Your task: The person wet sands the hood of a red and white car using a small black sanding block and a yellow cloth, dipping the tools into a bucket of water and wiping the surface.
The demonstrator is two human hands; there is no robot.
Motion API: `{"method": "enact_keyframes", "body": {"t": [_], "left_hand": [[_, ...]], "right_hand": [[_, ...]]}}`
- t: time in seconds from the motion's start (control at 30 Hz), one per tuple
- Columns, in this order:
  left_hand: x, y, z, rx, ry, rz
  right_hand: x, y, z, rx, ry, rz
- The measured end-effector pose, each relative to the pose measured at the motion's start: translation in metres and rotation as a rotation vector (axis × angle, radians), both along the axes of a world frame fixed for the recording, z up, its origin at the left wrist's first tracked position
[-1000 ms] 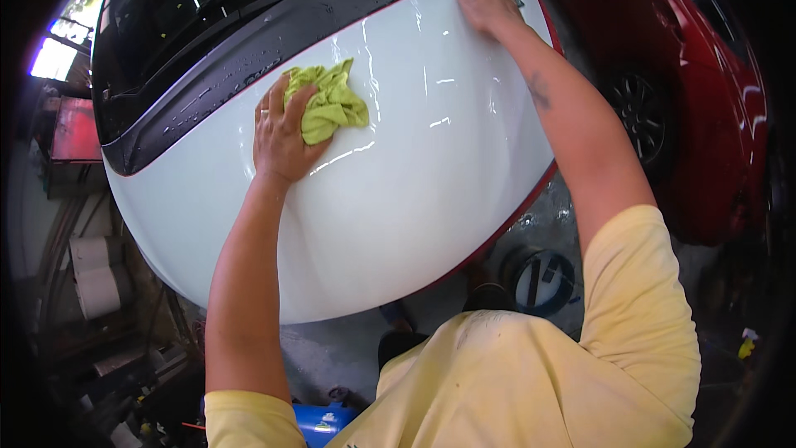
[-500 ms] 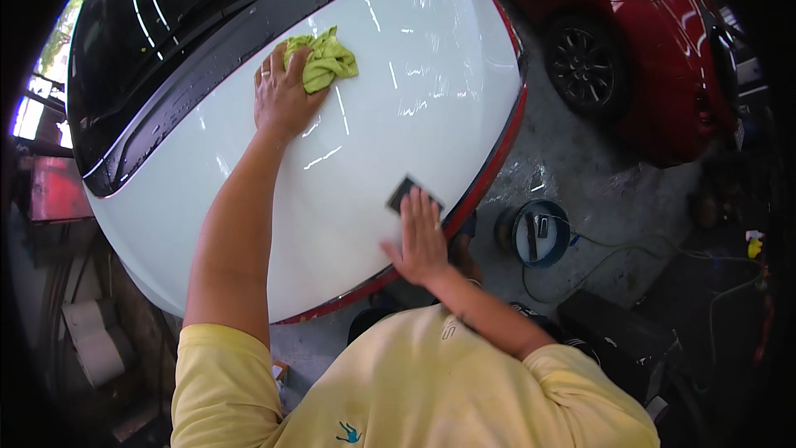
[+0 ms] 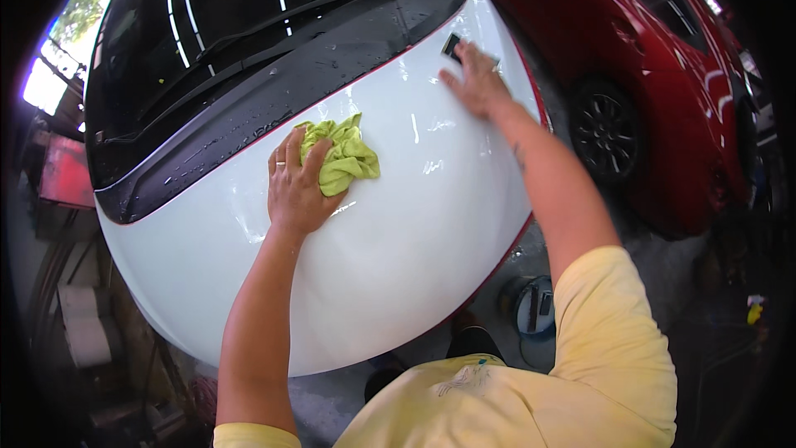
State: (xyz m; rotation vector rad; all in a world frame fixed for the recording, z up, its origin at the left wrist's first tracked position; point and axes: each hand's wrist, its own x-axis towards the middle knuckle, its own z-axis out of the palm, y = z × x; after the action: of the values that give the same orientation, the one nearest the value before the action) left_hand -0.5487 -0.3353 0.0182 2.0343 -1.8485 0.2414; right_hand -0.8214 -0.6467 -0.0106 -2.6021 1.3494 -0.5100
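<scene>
A white car bonnet (image 3: 365, 274) with wet streaks spreads before me. On its left part rests my left hand (image 3: 303, 187), its fingers closed round a crumpled lime-green cloth (image 3: 350, 158). My right arm reaches to the far right of the bonnet. There my right hand (image 3: 481, 83) presses a small dark rectangular pad (image 3: 452, 46) against the white paint. Its fingers cover most of the pad, so only one end shows clearly.
Beyond the bonnet lie a black cowl panel (image 3: 332, 75) with water drops, wipers and a windshield (image 3: 224, 25). A red car (image 3: 663, 108) stands close on the right. Below my right arm, a blue bucket (image 3: 535, 315) on the floor holds dark pieces.
My right hand has swept the pad from the near edge of the bonnet to its far right. The left hand still holds the cloth, and the view has shifted.
</scene>
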Motion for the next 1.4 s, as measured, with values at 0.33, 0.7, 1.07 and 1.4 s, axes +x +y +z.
{"method": "enact_keyframes", "body": {"t": [0.33,0.7,1.07,1.4], "left_hand": [[0.003,0.0,-0.003,-0.049,-0.036,-0.027],[0.007,-0.004,0.018,0.062,-0.003,-0.092],[0.025,0.014,0.004,0.004,-0.012,-0.059],[0.025,0.006,-0.004,-0.006,0.001,-0.077]], "right_hand": [[0.02,0.083,-0.03,0.017,-0.243,-0.124],[-0.059,0.496,-0.116,0.036,-0.213,0.115],[-0.013,0.057,-0.021,0.052,-0.011,-0.04],[0.0,0.052,-0.024,0.036,0.013,-0.087]]}}
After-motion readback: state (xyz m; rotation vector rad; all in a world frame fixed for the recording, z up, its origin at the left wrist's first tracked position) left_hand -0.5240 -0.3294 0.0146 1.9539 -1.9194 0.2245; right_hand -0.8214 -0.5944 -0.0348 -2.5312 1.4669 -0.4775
